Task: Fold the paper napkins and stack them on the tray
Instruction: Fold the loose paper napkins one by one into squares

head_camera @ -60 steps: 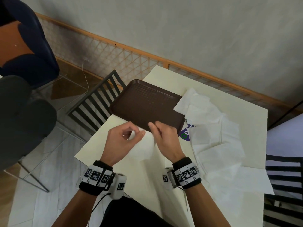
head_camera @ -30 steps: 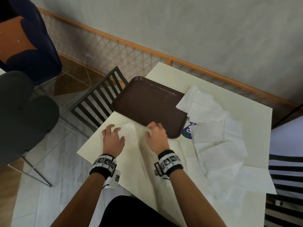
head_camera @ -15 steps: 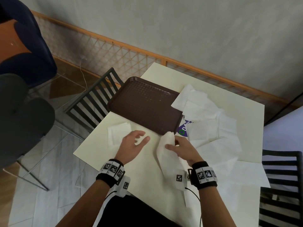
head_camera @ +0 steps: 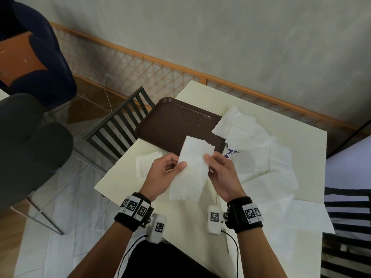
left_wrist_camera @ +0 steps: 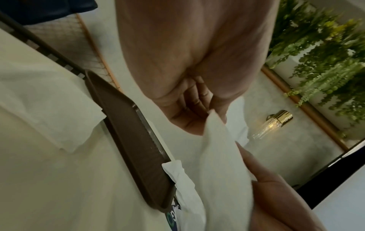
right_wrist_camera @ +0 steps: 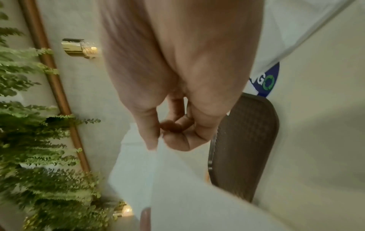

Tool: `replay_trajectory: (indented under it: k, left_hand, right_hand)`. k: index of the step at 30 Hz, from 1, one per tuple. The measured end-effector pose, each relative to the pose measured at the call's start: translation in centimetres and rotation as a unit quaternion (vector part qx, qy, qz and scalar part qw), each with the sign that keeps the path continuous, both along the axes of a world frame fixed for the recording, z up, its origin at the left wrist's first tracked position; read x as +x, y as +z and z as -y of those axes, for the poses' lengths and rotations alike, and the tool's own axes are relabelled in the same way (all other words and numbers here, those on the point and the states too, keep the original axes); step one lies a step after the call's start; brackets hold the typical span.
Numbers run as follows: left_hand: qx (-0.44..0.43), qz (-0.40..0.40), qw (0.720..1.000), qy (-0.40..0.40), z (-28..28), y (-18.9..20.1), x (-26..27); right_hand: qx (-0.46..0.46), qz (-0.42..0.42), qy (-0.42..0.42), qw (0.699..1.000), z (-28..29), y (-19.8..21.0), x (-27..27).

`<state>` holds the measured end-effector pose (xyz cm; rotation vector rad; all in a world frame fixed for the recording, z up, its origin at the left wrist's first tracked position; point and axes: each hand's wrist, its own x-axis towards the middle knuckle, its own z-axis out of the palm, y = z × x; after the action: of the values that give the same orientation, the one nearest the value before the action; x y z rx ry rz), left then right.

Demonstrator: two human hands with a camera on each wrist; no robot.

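Currently held above desk (head_camera: 261, 121): one paper napkin (head_camera: 192, 167), part-folded, raised between both hands; left hand (head_camera: 162, 175) pinching its 9 o'clock edge, right hand (head_camera: 222, 173) pinching its 3 o'clock edge; brown tray (head_camera: 172, 121) at 12 o'clock, bare; one folded napkin (head_camera: 144, 159) on desk at 9 o'clock; loose pile of unfolded napkins (head_camera: 261, 157) at 2 o'clock. Likely handling: very light, limp, easily torn or creased; best taken at opposite edges or corners, lightly.
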<state>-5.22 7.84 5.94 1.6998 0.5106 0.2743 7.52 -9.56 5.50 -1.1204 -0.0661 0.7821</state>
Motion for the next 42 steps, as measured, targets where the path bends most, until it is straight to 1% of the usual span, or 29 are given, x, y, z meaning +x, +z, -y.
replay_trajectory:
  k: [2, 4, 5, 7, 9, 12, 14, 18, 22, 24, 27, 31, 33, 34, 35, 36, 37, 38, 39, 40, 41, 42]
  left_hand:
    - [0.000, -0.003, 1.000, 0.006, 0.0, 0.3, -0.1]
    - [0.014, 0.003, 1.000, 0.010, -0.1, 0.4, -0.1]
    - [0.035, 0.008, 0.999, 0.014, -0.2, 0.5, -0.1]
    - [0.072, 0.019, 0.997, 0.025, -0.4, 0.6, -0.2]
    - [0.078, 0.027, 0.996, 0.035, -0.6, 1.0, -0.3]
    - [0.084, 0.042, 0.996, 0.002, -0.8, 1.7, -0.5]
    - [0.074, 0.070, 0.995, -0.005, -1.1, 2.1, -0.6]
    - [0.052, 0.114, 0.992, -0.005, -1.5, 3.3, -0.8]
    - [0.018, 0.110, 0.994, -0.016, -1.3, 3.9, -0.7]
    - [0.013, 0.111, 0.993, -0.021, -1.2, 4.0, -0.6]
    - [0.008, 0.110, 0.994, -0.025, -1.2, 4.2, -0.5]
    - [0.001, 0.101, 0.995, -0.019, -1.2, 4.4, -0.6]
    - [0.018, 0.105, 0.994, -0.014, -1.4, 4.4, -0.8]
    - [0.044, 0.107, 0.993, -0.015, -1.4, 4.5, -0.9]
    - [0.077, 0.106, 0.991, -0.018, -1.3, 4.5, -1.0]
    - [0.108, 0.104, 0.988, -0.022, -1.3, 4.5, -1.0]
    - [0.134, 0.103, 0.985, -0.029, -1.1, 4.6, -1.0]
    - [0.156, 0.103, 0.982, -0.040, -1.0, 4.5, -0.9]
    - [0.176, 0.104, 0.977, -0.054, -0.8, 4.5, -0.8]
    - [0.196, 0.104, 0.973, -0.064, -0.7, 4.5, -0.7]
    - [0.208, 0.105, 0.970, -0.066, -0.6, 4.4, -0.7]
    - [0.210, 0.104, 0.971, -0.055, -0.6, 4.3, -0.7]
  right_hand:
    - [0.008, -0.005, 0.051, 0.999, -0.5, 0.2, -0.9]
    - [-0.008, 0.025, 0.107, 0.994, -0.9, 0.0, -1.6]
    - [-0.014, 0.043, 0.114, 0.992, -1.0, -0.1, -1.8]
    - [-0.025, 0.066, 0.093, 0.993, -1.3, -0.3, -1.6]
    - [-0.035, 0.079, 0.064, 0.994, -1.4, -0.4, -1.3]
    - [-0.031, 0.112, 0.050, 0.992, -1.6, -0.5, -0.9]
    - [-0.014, 0.140, 0.031, 0.990, -1.5, -0.5, -0.6]
    - [0.054, 0.146, 0.007, 0.988, -0.9, 0.3, -0.4]
    - [0.046, 0.165, -0.007, 0.985, -0.9, 0.3, -0.2]
    - [0.032, 0.160, -0.016, 0.986, -0.9, 0.2, 0.0]
    - [0.043, 0.159, -0.016, 0.986, -0.8, 0.4, 0.0]
    - [0.028, 0.189, -0.007, 0.982, -0.6, 0.7, 0.1]
    - [0.022, 0.187, -0.012, 0.982, -0.6, 1.4, -0.1]
    - [0.024, 0.189, -0.022, 0.981, -0.6, 2.0, -0.2]
    - [0.009, 0.218, -0.033, 0.975, -0.7, 2.7, -0.4]
    - [-0.036, 0.282, -0.044, 0.958, -1.0, 3.2, -0.6]
    - [-0.104, 0.371, -0.041, 0.922, -1.4, 3.6, -0.9]
    - [-0.181, 0.470, -0.025, 0.864, -1.9, 3.7, -1.1]
    - [-0.243, 0.558, 0.001, 0.793, -2.4, 3.6, -1.5]
    - [-0.280, 0.623, 0.025, 0.730, -3.0, 3.3, -1.9]
    - [-0.296, 0.659, 0.042, 0.690, -3.5, 2.9, -2.2]
    - [-0.299, 0.672, 0.051, 0.676, -3.8, 2.6, -2.3]
